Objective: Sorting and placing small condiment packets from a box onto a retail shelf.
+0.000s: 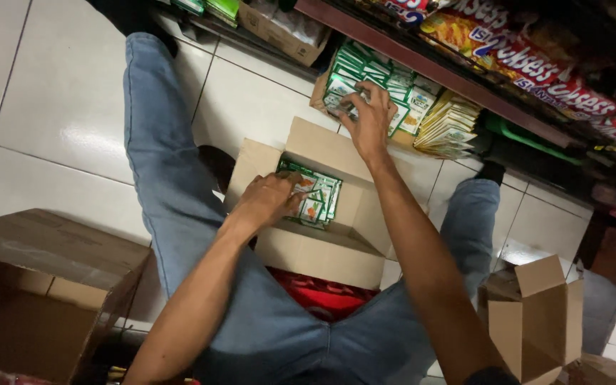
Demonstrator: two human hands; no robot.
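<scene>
- A big brown box [44, 285] sits far left on the floor [58, 93], out of the way
- The left hand [269, 199] is down in the open box [322, 249] between the legs, fingers curled around green packets [316, 196], so they come out in a bunch
- The right hand [368, 117] reaches to the shelf stack [372, 75], fingers spread, pressing packets flat in line
- Yellow packets [447, 125] crowd the right side; little room there
- A small box [536, 314] stands open, far right

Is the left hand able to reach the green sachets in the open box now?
Probably yes. The left hand already rests on the green sachets inside the open cardboard box; its flaps stand open and nothing covers them. The right hand is away at the shelf packets.
</scene>
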